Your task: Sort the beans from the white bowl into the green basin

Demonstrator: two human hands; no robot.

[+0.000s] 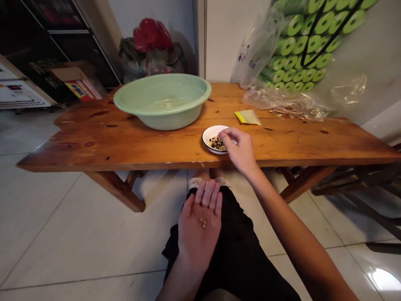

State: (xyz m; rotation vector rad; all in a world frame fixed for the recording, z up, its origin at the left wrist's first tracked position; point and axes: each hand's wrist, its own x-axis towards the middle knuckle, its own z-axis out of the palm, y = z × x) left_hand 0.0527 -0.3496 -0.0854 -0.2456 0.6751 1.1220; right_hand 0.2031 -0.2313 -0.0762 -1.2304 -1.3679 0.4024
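Picking step, seemingly: left hand (198, 233) lay open, palm up, with pale bits (204, 225); right hand (242, 148) pinched at mixed bits (216, 144) in white dish (214, 131) on desk (156, 146), couldn't tell if gripping any. Next move called for fine pinching.

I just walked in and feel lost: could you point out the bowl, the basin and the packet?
Bowl (213, 132), head view: bare inner wall, far side.
Basin (172, 121), head view: outer wall, near side.
Packet (249, 117), head view: middle of its pale face.
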